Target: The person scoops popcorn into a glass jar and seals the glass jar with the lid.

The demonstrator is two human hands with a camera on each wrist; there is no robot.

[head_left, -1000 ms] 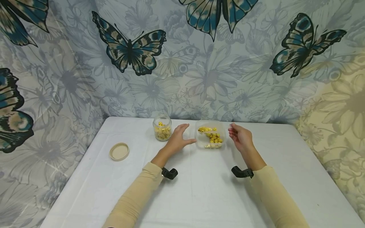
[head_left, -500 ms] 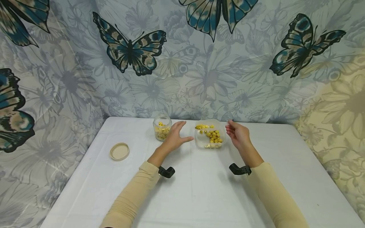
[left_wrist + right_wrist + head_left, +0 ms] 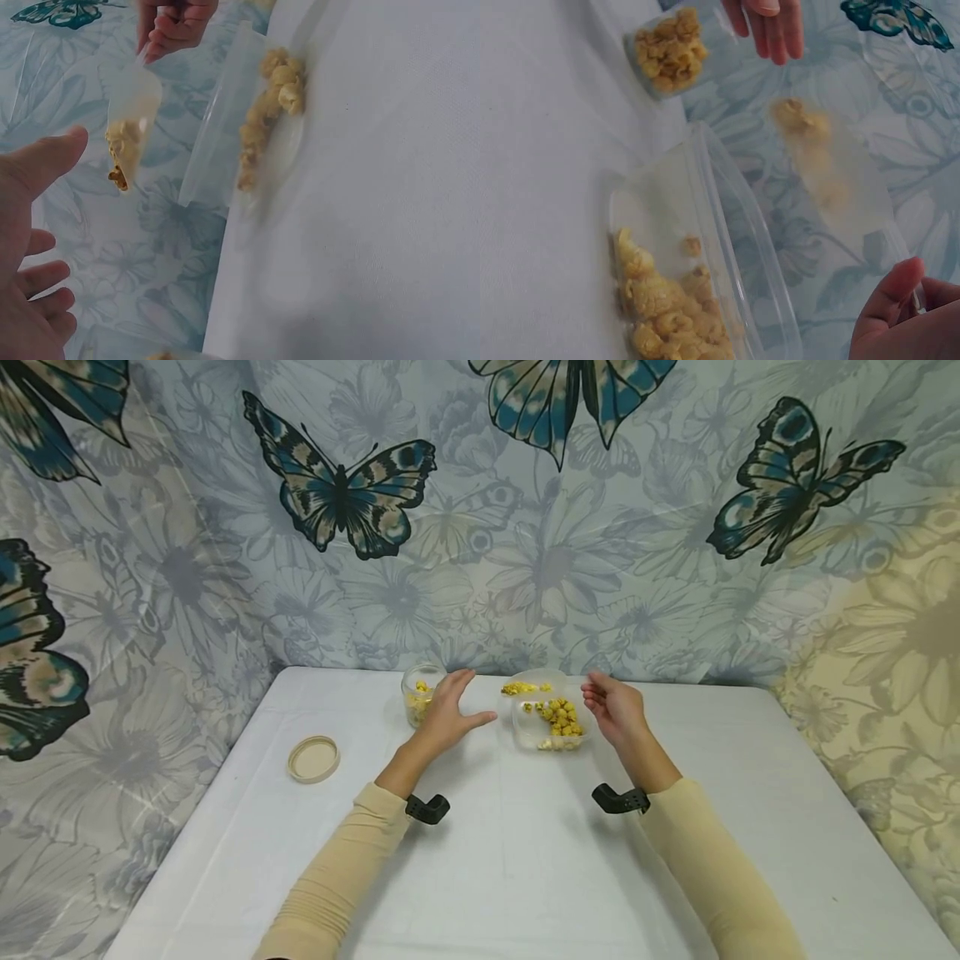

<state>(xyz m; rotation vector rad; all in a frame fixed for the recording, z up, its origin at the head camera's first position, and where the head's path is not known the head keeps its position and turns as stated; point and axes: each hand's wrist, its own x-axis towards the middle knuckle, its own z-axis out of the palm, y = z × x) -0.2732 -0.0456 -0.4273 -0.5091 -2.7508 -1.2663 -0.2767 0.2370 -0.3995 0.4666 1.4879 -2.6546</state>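
Observation:
My right hand (image 3: 617, 708) grips the thin handle of a clear plastic scoop (image 3: 847, 191), level above a rectangular clear plastic container (image 3: 527, 731). Caramel popcorn (image 3: 124, 142) sits in the scoop, towards its tip, which points left. More popcorn (image 3: 675, 322) lies in the container, heaped to one side. My left hand (image 3: 446, 717) is beside a glass jar (image 3: 413, 677), fingers spread and thumb out, holding nothing. It partly hides the jar in the head view. Popcorn (image 3: 670, 52) partly fills the uncovered jar, as the right wrist view shows.
A round beige lid (image 3: 313, 760) lies on the white tablecloth (image 3: 495, 860), left of the jar. Behind the table's back edge hangs a floral cloth backdrop (image 3: 555, 568) with butterflies.
My right hand has moved left, carrying the loaded scoop towards the container's left side. My left hand has drifted left, now covering more of the jar. Jar, container and lid stay put.

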